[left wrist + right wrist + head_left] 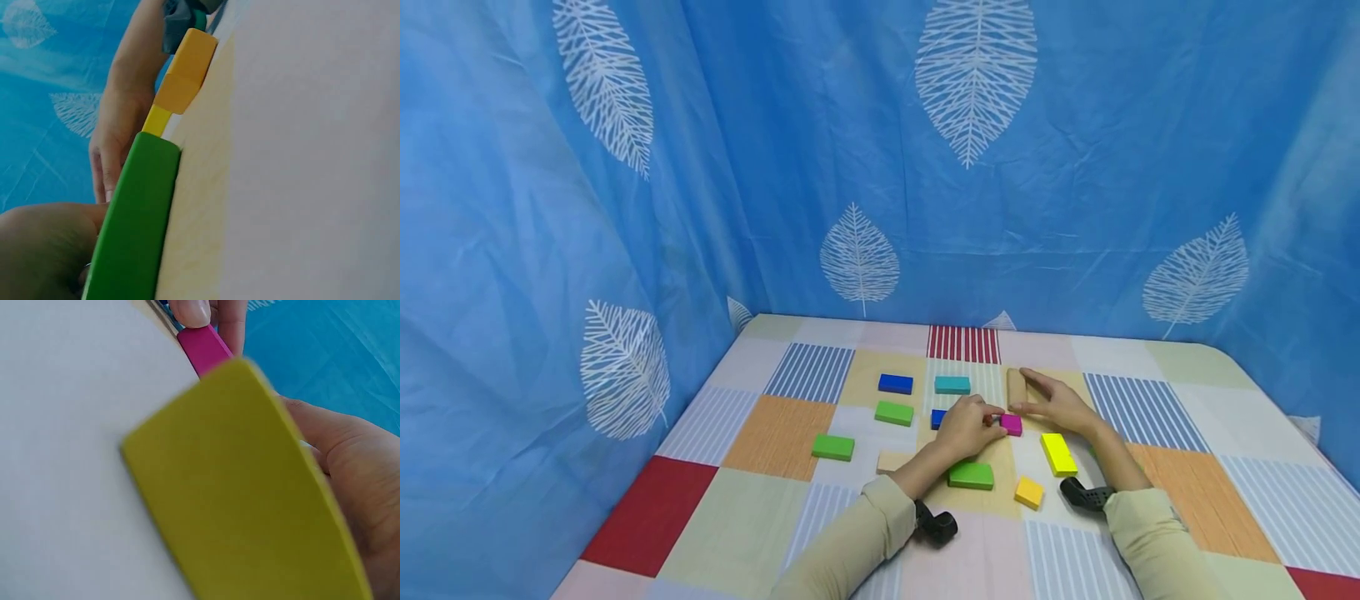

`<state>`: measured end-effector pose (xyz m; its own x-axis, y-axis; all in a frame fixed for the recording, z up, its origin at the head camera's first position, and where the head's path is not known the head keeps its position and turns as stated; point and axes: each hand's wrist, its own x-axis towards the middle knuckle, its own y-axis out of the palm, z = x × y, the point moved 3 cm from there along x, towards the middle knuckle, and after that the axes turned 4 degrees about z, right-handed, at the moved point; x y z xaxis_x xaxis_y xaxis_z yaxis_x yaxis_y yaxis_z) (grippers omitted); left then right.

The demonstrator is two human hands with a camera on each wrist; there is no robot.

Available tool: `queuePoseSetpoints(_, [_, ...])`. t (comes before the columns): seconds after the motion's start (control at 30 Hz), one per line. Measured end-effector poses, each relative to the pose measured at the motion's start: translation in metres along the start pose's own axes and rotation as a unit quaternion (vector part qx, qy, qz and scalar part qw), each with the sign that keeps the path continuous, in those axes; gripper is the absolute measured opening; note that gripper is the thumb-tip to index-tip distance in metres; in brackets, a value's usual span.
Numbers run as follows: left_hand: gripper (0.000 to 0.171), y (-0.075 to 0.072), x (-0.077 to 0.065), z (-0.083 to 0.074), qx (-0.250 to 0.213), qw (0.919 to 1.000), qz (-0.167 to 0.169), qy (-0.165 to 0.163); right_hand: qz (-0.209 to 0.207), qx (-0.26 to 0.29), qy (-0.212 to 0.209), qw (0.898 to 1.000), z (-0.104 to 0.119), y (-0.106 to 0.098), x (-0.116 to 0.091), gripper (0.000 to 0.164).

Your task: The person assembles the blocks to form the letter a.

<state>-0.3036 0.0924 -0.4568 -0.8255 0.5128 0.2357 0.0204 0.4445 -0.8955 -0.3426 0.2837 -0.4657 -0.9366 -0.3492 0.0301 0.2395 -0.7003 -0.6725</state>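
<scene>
My left hand (966, 427) pinches a small magenta block (1011, 426) between thumb and fingers at its left end. In the right wrist view, the left thumb lies against the end of the magenta block (203, 350). My right hand (1058, 403) grips a plain wooden block (1017, 389) just behind it, thumb at the near end and fingers at the far end. A blue block (937, 418) is partly hidden behind the left hand. A green block (971, 476) lies below that hand, and a yellow block (1058, 454) lies near the right wrist.
An orange block (1028, 492) lies between the forearms. Farther left are a dark blue block (896, 383), a teal block (952, 385), two green blocks (893, 412) and a pale wooden block (891, 462) partly behind the left wrist. A blue curtain (865, 167) borders the patchwork-covered table (737, 517).
</scene>
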Motion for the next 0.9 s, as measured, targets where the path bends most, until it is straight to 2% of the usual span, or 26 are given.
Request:
queuePoseSetpoints(0.23, [0.035,-0.0008,-0.006,0.0032,-0.004,0.9999,-0.015,-0.001,0.007,-0.007,-0.018,1.0,-0.0004,0.0051,0.0001,0.08])
queuePoseSetpoints(0.57, [0.034,0.0013,-0.0015,0.0005,0.013,0.9992,-0.025,-0.029,0.021,-0.012,-0.023,0.999,0.0,0.0042,-0.001,0.072])
queuePoseSetpoints(0.9, [0.035,-0.0002,0.003,-0.0037,0.018,0.9973,-0.003,-0.072,0.021,-0.023,-0.019,0.999,0.0028,0.0034,-0.0022,0.072])
